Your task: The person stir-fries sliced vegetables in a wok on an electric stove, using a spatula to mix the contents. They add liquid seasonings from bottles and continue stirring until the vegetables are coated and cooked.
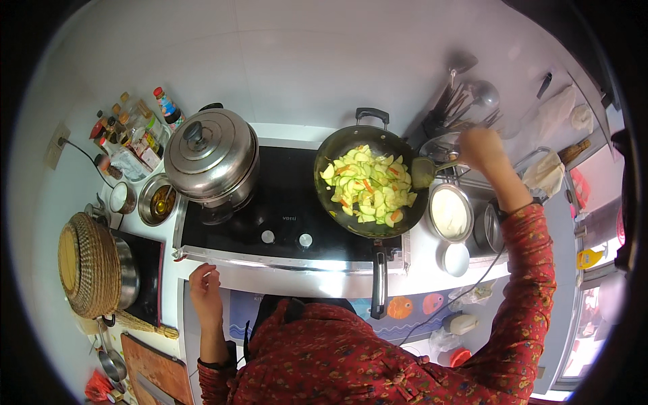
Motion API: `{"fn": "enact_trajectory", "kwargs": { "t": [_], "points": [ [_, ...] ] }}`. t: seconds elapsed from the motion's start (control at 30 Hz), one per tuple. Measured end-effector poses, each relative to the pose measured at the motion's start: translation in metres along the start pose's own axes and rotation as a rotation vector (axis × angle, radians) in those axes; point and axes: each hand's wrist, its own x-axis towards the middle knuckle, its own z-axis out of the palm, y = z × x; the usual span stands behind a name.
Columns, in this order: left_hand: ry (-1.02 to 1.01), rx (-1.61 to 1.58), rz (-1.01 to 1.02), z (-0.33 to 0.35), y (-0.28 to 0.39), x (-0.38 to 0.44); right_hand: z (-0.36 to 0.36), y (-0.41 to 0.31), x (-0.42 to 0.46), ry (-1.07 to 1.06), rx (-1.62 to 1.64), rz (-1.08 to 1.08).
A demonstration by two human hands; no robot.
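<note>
My right hand (481, 147) is closed around the handle of a spatula (424, 172), whose blade is at the right rim of a black wok (334, 218). Sliced green squash with orange strips (369, 185) lies in the wok, which stands on the right side of a black glass gas stove (288, 202). The wok's long handle points towards me. My left hand (206, 283) is raised at the counter's front edge, fingers loosely curled, holding nothing. A lidded steel steamer pot (207, 157) stands on the stove's left side.
Sauce bottles (131, 131), a steel bowl of dark oily sauce (158, 200) and a small jar (122, 197) are at the left. Farther left is a pot with a woven straw lid (91, 263), above a cutting board (154, 369). A steel bowl with pale contents (450, 212) and a white bowl (455, 259) sit right of the wok.
</note>
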Motion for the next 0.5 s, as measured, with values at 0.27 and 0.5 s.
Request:
{"fn": "enact_trajectory", "kwargs": {
  "t": [0.27, 0.5],
  "points": [
    [0.146, 0.014, 0.049, -0.021, -0.048, 0.01, 0.011, -0.052, 0.009, -0.004, 0.333, -0.026],
    [0.073, 0.056, 0.007, -0.025, -0.036, 0.003, -0.033, -0.099, -0.013, 0.074, 0.347, -0.25]
  ]
}}
